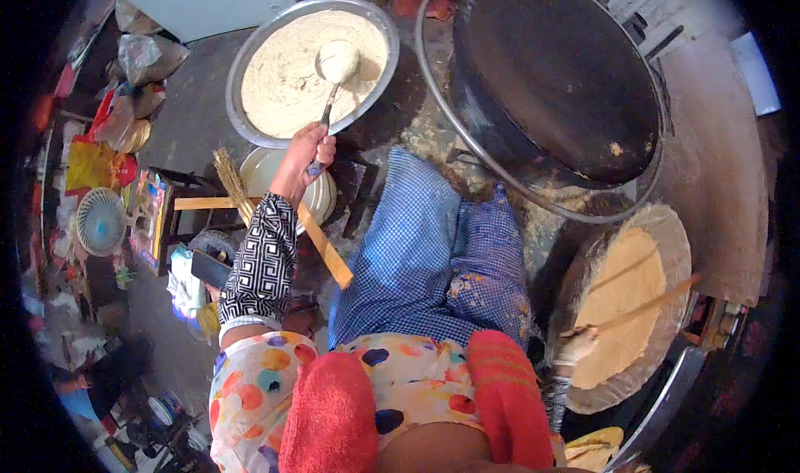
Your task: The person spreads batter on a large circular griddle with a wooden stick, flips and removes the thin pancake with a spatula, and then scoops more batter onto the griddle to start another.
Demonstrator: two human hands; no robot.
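Observation:
My left hand [307, 154] grips the handle of a metal ladle [338, 61], whose bowl is full of pale batter and is over the wide metal basin [235, 107]. That basin holds more of the same thick batter [275, 73]. On the right, my right hand [578, 346] is at a thin wooden stick [650, 307] above a round, thin tan sheet [615, 323] that lies on a plastic-covered round surface [678, 248]. The fingers there are small and blurred. A large dark round griddle [556, 73] stands ahead on the right.
A metal ring [465, 138] runs round the griddle. Below the batter basin are a pale bowl [322, 201], a straw brush [230, 176] and a wooden slat [325, 248]. A small fan [102, 222] stands at the far left, near plastic bags [150, 57].

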